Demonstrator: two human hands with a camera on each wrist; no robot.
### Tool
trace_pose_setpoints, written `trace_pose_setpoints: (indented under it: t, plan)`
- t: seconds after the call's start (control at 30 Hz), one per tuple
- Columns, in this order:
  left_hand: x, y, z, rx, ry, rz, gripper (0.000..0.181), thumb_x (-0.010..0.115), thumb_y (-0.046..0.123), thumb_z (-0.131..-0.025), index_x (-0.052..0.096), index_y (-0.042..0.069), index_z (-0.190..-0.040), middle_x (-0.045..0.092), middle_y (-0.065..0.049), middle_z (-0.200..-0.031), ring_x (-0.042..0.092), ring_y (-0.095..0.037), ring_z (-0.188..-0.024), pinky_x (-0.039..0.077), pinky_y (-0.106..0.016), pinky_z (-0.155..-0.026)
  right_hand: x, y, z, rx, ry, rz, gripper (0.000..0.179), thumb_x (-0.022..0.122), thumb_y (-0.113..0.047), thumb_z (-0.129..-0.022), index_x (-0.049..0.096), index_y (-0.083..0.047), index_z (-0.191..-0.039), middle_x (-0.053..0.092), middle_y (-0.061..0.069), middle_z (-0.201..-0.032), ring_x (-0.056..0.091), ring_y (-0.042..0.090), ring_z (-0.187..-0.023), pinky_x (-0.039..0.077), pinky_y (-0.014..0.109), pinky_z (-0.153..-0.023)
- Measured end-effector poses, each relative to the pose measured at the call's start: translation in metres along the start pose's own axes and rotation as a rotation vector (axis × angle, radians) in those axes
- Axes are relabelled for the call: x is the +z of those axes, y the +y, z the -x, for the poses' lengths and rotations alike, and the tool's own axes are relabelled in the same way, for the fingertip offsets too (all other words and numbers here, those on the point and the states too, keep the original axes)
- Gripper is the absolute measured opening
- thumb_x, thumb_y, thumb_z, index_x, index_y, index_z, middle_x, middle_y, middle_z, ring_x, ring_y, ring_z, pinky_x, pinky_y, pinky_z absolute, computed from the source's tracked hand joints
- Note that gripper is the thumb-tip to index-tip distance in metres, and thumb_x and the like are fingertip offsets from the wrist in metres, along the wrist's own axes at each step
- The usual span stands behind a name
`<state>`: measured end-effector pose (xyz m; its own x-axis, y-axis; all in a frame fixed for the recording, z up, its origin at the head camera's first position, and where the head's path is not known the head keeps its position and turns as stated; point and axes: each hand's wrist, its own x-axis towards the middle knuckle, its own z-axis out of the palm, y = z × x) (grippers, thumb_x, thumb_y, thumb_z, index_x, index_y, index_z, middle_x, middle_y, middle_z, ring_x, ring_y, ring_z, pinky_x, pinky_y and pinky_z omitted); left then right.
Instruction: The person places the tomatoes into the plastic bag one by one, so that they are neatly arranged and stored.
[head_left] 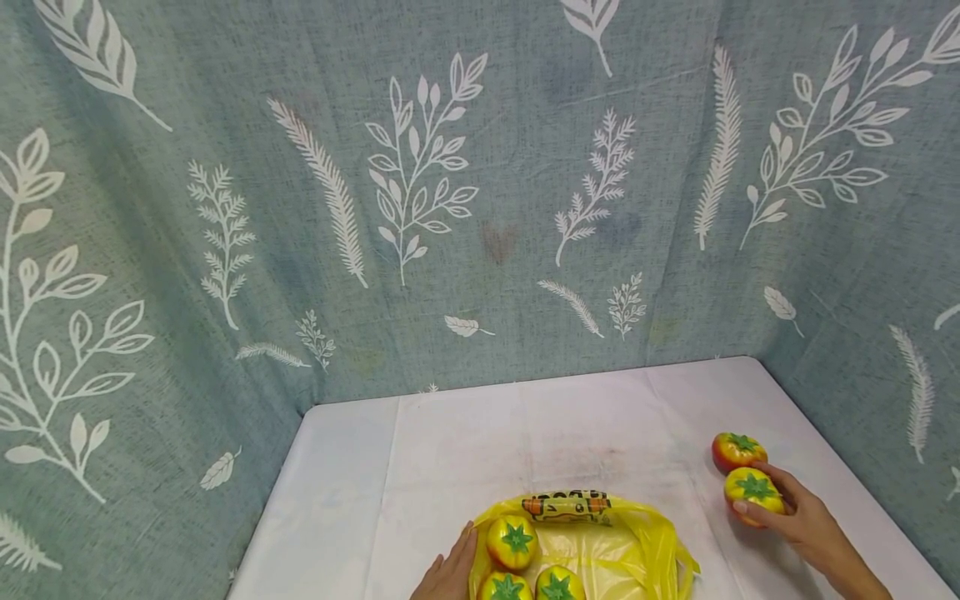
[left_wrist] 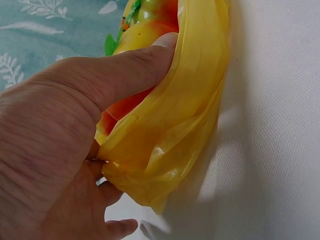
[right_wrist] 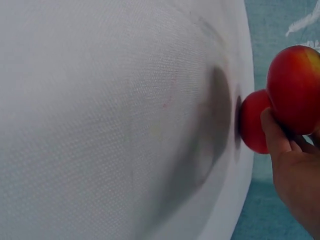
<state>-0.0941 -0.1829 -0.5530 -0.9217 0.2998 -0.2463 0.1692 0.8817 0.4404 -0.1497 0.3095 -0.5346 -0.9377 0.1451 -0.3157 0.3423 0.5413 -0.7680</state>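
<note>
My right hand (head_left: 810,525) holds a red-and-yellow toy tomato (head_left: 756,485) with a green star-shaped calyx, fingers and thumb on its sides. In the right wrist view this tomato (right_wrist: 297,92) is raised off the table. A second toy tomato (head_left: 731,451) sits just behind it on the table. At the front, my left hand (head_left: 452,571) is at the left side of an open yellow plastic bag (head_left: 663,546). The left wrist view shows the thumb inside its edge (left_wrist: 200,75) and the fingers outside. Inside the bag, several toy tomatoes (head_left: 513,542) lie to the left.
A white cloth covers the table (head_left: 480,450). Blue-green curtains (head_left: 510,200) with white leaf prints stand along its back and sides. The bag's handle (head_left: 686,567) flops out to the right, and a cartoon print (head_left: 566,507) shows on its far edge.
</note>
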Motion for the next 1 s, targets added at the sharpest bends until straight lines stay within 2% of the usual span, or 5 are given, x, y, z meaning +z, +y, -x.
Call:
trace_pose_setpoints:
  t: [0.2,0.47,0.77,0.9,1.0]
  plan:
    - [-0.001,0.001,-0.001,-0.007,-0.011,0.027,0.118,0.051,0.082,-0.065,0.020,0.002,-0.146,0.021,-0.012,-0.151,0.030,-0.029,-0.132,0.026,-0.059,-0.101,-0.001,-0.004,0.001,-0.026,0.001,0.013,0.106,0.062,-0.059,-0.078,0.009,0.006,-0.144,0.020,0.035,-0.138,0.032,0.047,-0.115,0.033,0.059,-0.095]
    - [-0.002,-0.001,-0.001,0.010,-0.016,0.014,0.116,0.050,0.081,-0.066,0.019,0.001,-0.146,0.020,-0.013,-0.151,0.030,-0.030,-0.133,0.027,-0.060,-0.099,-0.003,-0.007,0.000,-0.024,-0.004,0.017,0.104,0.061,-0.057,-0.081,0.008,0.008,-0.143,0.023,0.036,-0.135,0.034,0.046,-0.115,0.035,0.057,-0.095]
    - [-0.001,-0.004,-0.001,0.055,0.005,-0.008,0.113,0.051,0.078,-0.070,0.017,0.000,-0.146,0.020,-0.015,-0.151,0.031,-0.031,-0.132,0.029,-0.061,-0.097,-0.005,-0.003,-0.002,-0.067,0.023,0.076,0.102,0.059,-0.059,-0.081,0.015,0.011,-0.141,0.031,0.035,-0.132,0.043,0.041,-0.107,0.048,0.048,-0.085]
    - [-0.001,-0.004,-0.001,0.053,-0.001,-0.007,0.113,0.050,0.078,-0.070,0.017,0.000,-0.146,0.020,-0.015,-0.151,0.031,-0.031,-0.132,0.030,-0.061,-0.097,-0.007,-0.009,0.002,-0.066,0.009,0.068,0.101,0.058,-0.056,-0.083,0.012,0.011,-0.141,0.029,0.036,-0.133,0.040,0.043,-0.110,0.045,0.051,-0.088]
    - [-0.001,-0.004,-0.001,0.051,0.000,-0.006,0.114,0.051,0.078,-0.070,0.018,0.000,-0.146,0.020,-0.015,-0.151,0.031,-0.031,-0.132,0.029,-0.061,-0.097,-0.008,-0.014,0.006,-0.077,0.004,0.053,0.097,0.058,-0.054,-0.084,0.014,0.010,-0.142,0.030,0.035,-0.133,0.040,0.042,-0.111,0.046,0.048,-0.088]
